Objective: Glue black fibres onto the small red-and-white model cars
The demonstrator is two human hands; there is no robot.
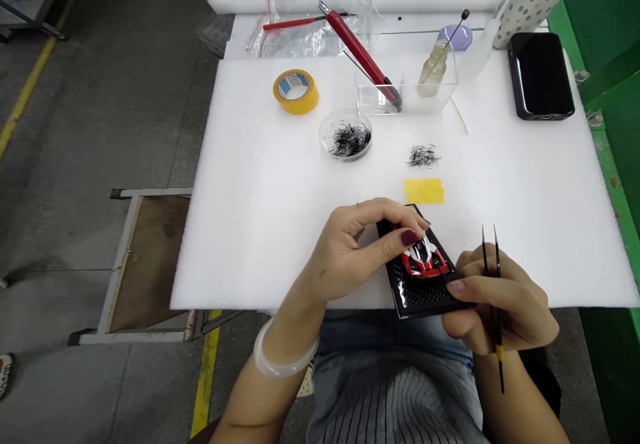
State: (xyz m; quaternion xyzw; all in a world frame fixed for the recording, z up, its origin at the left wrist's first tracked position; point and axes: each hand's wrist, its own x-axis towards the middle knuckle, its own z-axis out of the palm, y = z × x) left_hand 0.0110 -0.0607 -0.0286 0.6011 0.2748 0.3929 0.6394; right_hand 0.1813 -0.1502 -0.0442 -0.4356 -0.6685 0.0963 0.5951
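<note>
1. Left hand [345, 251]: grip closing on the red-and-white model car [425, 259], thumb pressing near the front end, fingers reaching over its far side.
2. Model car is sitting on a black textured base [407, 303], at the near edge of the desk [250, 231]. Base is tilting in view, its near corner poking past the desk edge; cannot tell if it is touching the desk.
3. Right hand [520, 297]: grip holding dark tweezers [499, 351], thumb also touching the base's right corner. Tweezer tips are standing apart, pointing away from the person.
4. Yellow tape piece [424, 191] is lying flat just beyond the base.
5. Loose pile of thin black slivers [423, 156] is lying just past that tape.
6. Clear round dish [325, 139] is holding more black slivers, left of the loose pile.
7. Yellow tape roll [310, 103] is lying farther left.
8. Clear box [430, 107] is standing behind the dish; red tool [357, 44] slanting across it, small glass bottle [434, 71] standing at its right part.
9. Black device [543, 77] is resting at far right.
10. Plastic bags [310, 44] are lying toward the back.
11. Left wrist is wearing a whitish bracelet [285, 367].
</note>
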